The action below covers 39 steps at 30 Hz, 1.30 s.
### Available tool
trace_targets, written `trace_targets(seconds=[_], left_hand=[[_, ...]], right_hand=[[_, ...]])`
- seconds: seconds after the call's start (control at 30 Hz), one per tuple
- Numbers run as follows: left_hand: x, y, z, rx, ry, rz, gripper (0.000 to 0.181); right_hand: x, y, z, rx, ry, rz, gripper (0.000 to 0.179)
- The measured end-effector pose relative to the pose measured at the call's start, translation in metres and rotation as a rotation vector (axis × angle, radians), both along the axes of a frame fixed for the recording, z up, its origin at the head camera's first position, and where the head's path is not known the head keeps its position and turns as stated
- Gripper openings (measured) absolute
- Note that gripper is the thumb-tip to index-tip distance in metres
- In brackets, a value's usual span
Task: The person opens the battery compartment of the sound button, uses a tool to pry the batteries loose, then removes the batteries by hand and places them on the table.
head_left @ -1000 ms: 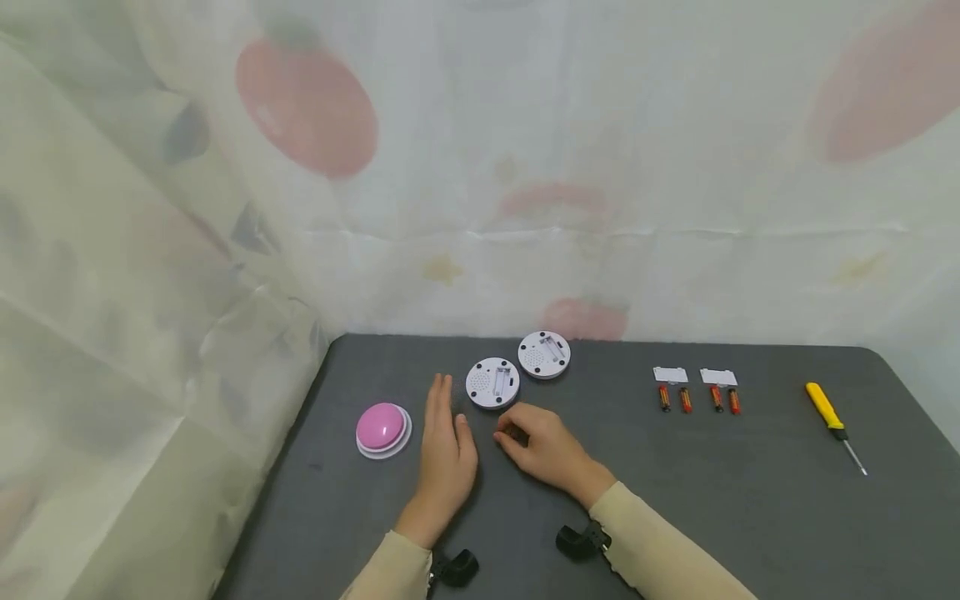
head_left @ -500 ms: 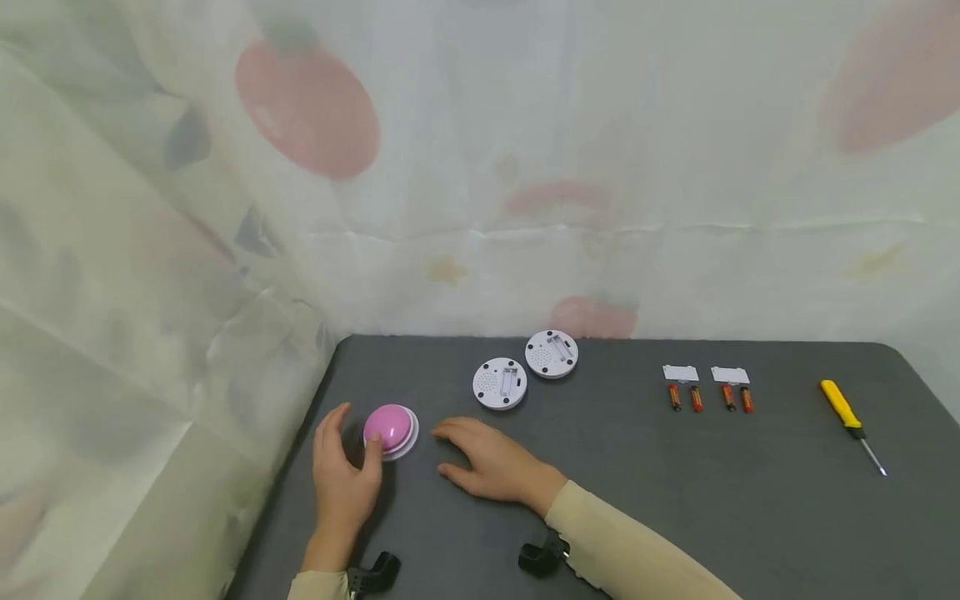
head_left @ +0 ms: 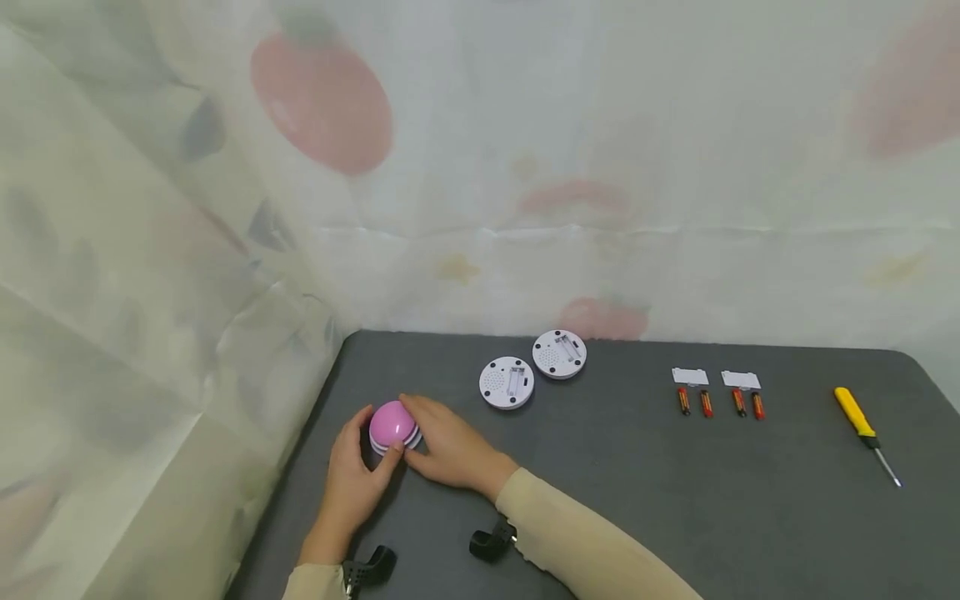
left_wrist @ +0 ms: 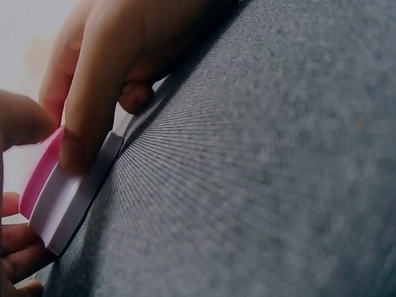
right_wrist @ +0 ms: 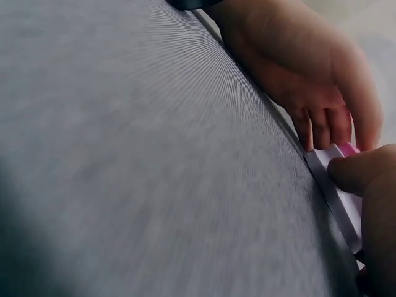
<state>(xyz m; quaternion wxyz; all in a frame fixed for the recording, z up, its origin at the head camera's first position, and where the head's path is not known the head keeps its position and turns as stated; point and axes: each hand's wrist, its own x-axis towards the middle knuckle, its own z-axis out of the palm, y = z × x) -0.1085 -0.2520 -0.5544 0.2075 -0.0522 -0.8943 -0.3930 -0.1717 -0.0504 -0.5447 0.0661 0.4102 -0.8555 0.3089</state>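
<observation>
1. The pink-domed button (head_left: 392, 423) is at the left of the surface (head_left: 637, 492), dome up, between the two hands.
2. The left hand (head_left: 351, 479) is clamped on it, fingers bent around its left side and thumb at its near edge.
3. The right hand (head_left: 456, 450) pinches it from the right, its thumb on the white base in the right wrist view. A grip from both sides likely keeps the round shape from slipping or turning; I cannot tell whether the base is lifted.
4. Farther back, the near disc (head_left: 507, 383) and far disc (head_left: 559, 354) lie just beside each other, bays upward, presumably so the bays can be reached.
5. To the right, two covers (head_left: 690, 377) lie side by side, with a pair of batteries (head_left: 683, 401) on the near side of each, probably grouped as sets.
6. The screwdriver (head_left: 854, 411) lies at far right, well apart, perhaps to stay out of the way.
</observation>
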Motion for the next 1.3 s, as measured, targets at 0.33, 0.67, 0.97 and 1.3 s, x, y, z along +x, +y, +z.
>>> trace_targets(seconds=[0.33,0.67,0.97,1.3], left_hand=[[-0.002,0.004,-0.005,0.016,-0.012,-0.003,0.074],[-0.003,0.006,-0.006,-0.02,0.003,-0.024,0.068],[-0.003,0.014,-0.004,-0.109,0.072,-0.104,0.062],[0.006,0.04,0.006,-0.17,0.067,-0.226,0.052]], right_hand=[[0.0,0.0,0.001,0.006,-0.019,-0.036,0.074],[0.005,0.008,0.001,0.012,0.006,-0.058,0.073],[0.016,0.031,0.0,0.035,0.051,-0.051,0.073],[0.039,0.075,-0.002,0.023,0.034,-0.052,0.075]])
